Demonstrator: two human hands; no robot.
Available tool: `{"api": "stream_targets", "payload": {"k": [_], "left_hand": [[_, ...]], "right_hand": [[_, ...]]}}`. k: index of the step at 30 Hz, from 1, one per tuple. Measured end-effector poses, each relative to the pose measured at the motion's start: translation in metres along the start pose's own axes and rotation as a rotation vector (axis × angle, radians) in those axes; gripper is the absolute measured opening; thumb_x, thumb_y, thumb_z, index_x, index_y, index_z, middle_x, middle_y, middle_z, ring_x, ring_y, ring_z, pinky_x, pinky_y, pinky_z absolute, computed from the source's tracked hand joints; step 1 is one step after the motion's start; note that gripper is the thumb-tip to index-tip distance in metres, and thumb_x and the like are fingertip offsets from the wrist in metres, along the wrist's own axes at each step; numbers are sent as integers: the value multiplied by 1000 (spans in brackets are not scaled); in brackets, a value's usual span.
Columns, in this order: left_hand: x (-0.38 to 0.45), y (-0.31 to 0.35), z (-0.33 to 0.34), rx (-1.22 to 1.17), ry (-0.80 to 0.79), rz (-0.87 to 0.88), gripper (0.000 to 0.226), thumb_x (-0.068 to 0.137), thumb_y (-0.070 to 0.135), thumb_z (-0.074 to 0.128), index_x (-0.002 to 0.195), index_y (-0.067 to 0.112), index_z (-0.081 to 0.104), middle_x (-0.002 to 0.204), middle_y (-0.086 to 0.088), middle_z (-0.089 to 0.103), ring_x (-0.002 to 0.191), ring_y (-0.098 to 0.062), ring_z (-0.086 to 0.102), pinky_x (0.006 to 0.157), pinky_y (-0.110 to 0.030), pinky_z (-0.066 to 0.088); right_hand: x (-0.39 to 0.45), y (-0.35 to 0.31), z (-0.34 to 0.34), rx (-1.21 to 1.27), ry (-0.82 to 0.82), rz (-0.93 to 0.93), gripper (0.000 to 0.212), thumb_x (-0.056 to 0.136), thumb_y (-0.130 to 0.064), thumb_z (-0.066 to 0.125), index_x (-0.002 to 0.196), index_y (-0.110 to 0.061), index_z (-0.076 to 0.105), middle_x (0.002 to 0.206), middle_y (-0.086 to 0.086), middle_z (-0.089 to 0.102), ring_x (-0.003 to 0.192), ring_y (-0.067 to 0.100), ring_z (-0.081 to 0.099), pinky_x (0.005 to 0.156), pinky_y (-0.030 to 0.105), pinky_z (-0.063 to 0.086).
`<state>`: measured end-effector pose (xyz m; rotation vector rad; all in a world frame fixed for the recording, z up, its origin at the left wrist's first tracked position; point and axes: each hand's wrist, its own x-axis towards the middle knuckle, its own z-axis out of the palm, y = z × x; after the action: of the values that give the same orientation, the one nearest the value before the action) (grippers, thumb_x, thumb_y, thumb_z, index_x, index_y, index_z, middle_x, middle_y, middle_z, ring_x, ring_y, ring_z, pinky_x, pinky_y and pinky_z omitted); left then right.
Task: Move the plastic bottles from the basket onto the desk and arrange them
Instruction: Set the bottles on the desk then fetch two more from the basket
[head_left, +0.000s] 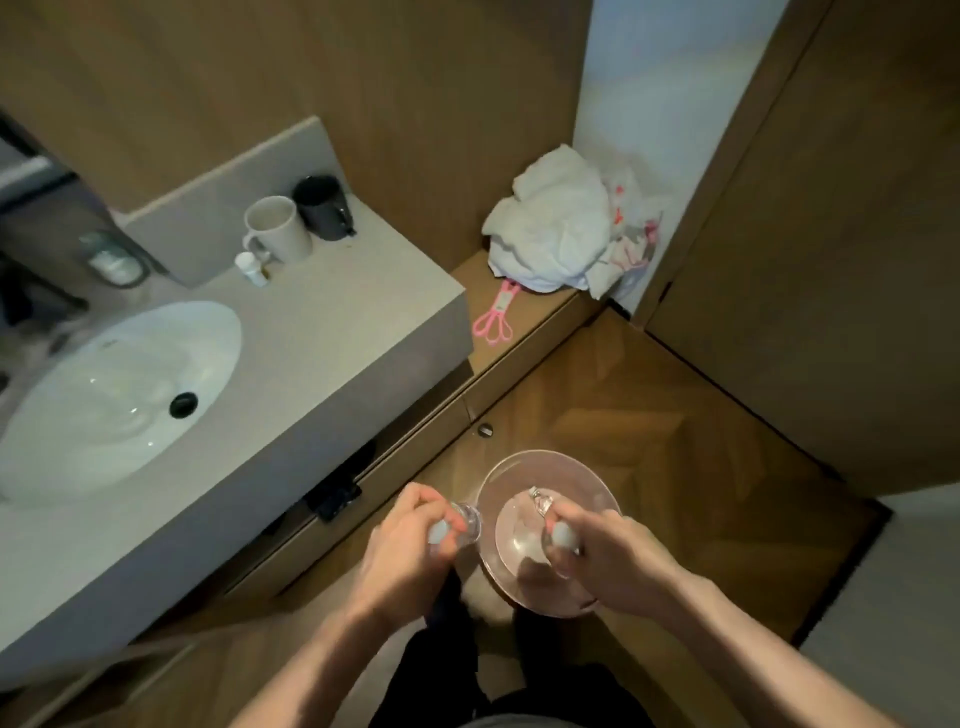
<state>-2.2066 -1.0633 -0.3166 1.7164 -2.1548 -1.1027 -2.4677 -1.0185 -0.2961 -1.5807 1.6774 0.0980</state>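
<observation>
I see my left hand (410, 540) curled round a clear plastic bottle (465, 522), just left of the basket (550, 467) rim | right hand (597, 551) gripping a second bottle (543, 504) over the basket's inside | basket on the floor, right of the grey counter (337, 332).

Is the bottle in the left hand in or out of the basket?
Out: the left hand holds its bottle outside the basket rim.

two plastic bottles (467, 525), one basket (524, 462), two mugs (278, 228), one sink (62, 457)
</observation>
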Motion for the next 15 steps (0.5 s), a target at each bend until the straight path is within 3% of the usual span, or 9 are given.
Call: {"api": "stream_targets", "payload": {"k": [3,7,11,15], "left_hand": [[-52,0,-12,-7,98,-79,10,100,35,62,90,37,64,106,22,45,98,0,57,84,-21,48],[-116,-11,-35,-87,240,-200,11,100,27,63,99,38,65,110,24,48,104,-1,56,85,-15,48],[-185,-30,-62,-143,389,-313,12,98,31,66,103,42,63,113,27,49,106,-2,58,83,-12,53],[-265,-64,-95,-170,560,-358,16,94,28,71,95,42,62,107,25,54,100,-2,60,80,-12,46]], "right_hand": [[-12,-29,-10,-95,-58,-131,36,105,-42,58,140,-34,52,127,-9,70,114,18,67,99,43,59],[-22,-81,0,-198,-80,-304,37,107,-46,59,143,-41,51,131,-15,69,112,14,68,98,28,60],[-30,-154,24,-280,-136,-468,21,104,-48,61,123,-46,52,111,-17,71,97,12,71,85,27,64],[-41,-239,68,-366,-171,-616,19,101,-53,61,114,-44,51,104,-16,69,94,12,67,87,35,62]]}}
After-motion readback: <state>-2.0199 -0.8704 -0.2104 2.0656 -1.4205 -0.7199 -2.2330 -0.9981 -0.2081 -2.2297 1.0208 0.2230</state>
